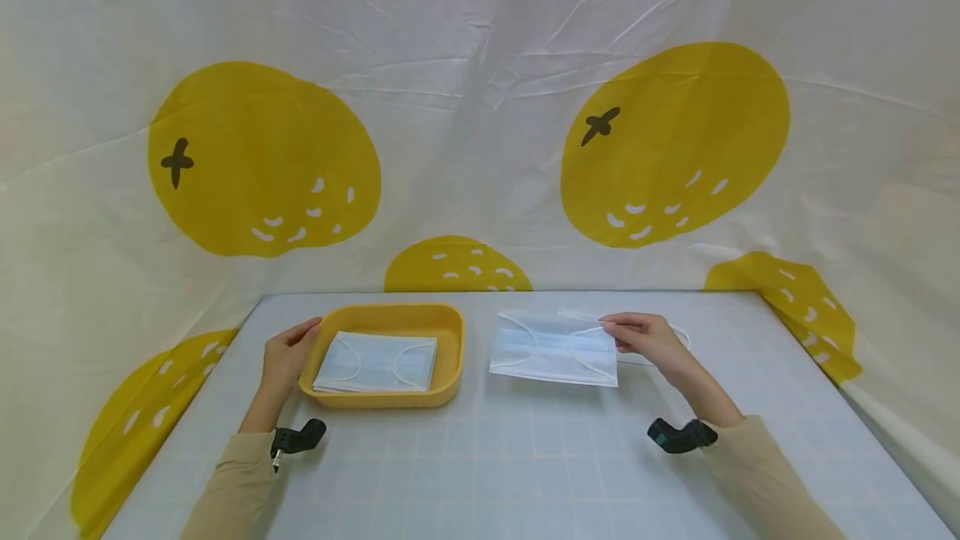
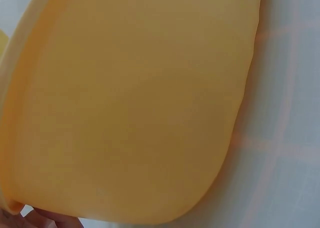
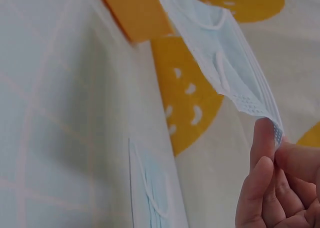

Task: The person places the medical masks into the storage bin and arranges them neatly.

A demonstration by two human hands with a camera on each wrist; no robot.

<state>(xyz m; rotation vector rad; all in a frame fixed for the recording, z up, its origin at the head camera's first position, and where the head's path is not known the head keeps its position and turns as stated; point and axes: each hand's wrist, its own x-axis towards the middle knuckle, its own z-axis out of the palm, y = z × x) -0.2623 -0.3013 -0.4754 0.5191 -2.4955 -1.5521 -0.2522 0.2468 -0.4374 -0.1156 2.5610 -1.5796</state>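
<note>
A yellow tray (image 1: 450, 352) sits on the left of the table, its outer wall (image 2: 140, 113) filling most of the left wrist view. Inside it lie pale blue face masks (image 1: 375, 361), stacked flat with white ear loops on top. My left hand (image 1: 287, 357) holds the tray's rim at the left end, its fingertips (image 2: 45, 219) showing below the lip. To the right of the tray, my right hand (image 1: 648, 338) pinches another face mask (image 1: 555, 348) by one end between thumb and fingers. This mask hangs tilted above the table, as the right wrist view shows.
One more face mask (image 3: 150, 193) lies on the table, partly hidden behind the held one in the head view. The table cover (image 1: 480, 473) is pale with a faint grid. A white curtain (image 1: 480, 148) with large yellow fruit prints hangs along the table's back edge.
</note>
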